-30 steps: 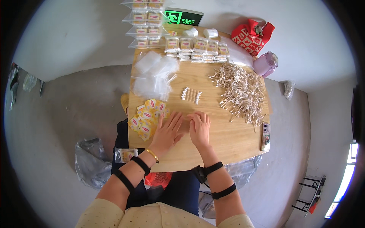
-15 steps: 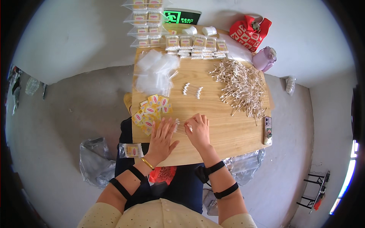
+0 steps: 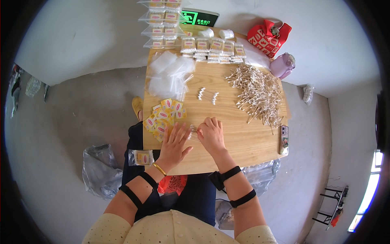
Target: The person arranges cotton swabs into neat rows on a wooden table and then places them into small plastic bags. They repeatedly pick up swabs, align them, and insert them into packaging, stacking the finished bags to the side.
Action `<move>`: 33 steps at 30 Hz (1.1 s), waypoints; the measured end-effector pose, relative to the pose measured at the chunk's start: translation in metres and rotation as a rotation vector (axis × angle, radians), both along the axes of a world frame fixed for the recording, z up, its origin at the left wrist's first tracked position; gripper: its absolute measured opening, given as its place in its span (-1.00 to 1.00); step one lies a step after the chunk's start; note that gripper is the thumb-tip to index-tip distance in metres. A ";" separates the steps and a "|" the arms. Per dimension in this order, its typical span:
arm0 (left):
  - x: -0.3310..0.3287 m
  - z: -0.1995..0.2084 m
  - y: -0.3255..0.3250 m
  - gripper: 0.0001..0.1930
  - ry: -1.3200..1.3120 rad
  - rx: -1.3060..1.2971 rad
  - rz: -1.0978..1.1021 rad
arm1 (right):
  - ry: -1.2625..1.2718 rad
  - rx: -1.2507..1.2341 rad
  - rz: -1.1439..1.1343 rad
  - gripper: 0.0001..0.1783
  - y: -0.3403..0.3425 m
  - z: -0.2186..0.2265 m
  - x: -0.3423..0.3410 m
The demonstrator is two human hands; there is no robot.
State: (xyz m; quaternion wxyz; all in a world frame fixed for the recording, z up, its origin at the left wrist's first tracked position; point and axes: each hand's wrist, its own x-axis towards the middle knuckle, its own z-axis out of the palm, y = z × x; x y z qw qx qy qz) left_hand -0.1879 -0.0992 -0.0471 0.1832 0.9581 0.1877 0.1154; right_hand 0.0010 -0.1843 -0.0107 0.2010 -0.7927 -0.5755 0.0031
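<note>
Between my hands, near the table's front edge, lies a small row of cotton swabs (image 3: 194,133), partly hidden by my fingers. My left hand (image 3: 174,144) is spread flat at the row's left end, fingers stretched out. From the right, my right hand (image 3: 211,135) curls its fingers in and pinches at the swabs; its fingertips are partly hidden. Farther back lies another neat row of cotton swabs (image 3: 208,96). Left of my left hand are scattered yellow-and-white cards (image 3: 162,116), the nearest touching or just under its fingers.
Clear plastic bags (image 3: 170,77) lie at the back left, and a large heap of loose swabs (image 3: 258,95) at the right. Packed swab bags (image 3: 215,46) line the far edge beside a stacked rack (image 3: 162,24). A phone (image 3: 284,139) and lilac flask (image 3: 282,66) stand right.
My right hand has shifted slightly left and covers more of the swab row. My left hand stays flat in nearly the same place. The whole view has shifted a little.
</note>
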 end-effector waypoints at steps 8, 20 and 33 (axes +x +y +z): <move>-0.003 0.014 -0.001 -0.37 -0.134 -0.092 0.077 | 0.022 -0.003 -0.028 -0.91 -0.002 0.005 -0.002; -0.007 0.105 -0.014 -0.87 -0.510 -0.339 0.236 | 0.405 0.178 -0.038 -0.84 -0.043 0.095 -0.062; -0.067 0.168 -0.031 -0.95 -0.471 -0.159 0.011 | 1.254 0.282 0.005 -0.84 -0.091 0.098 -0.107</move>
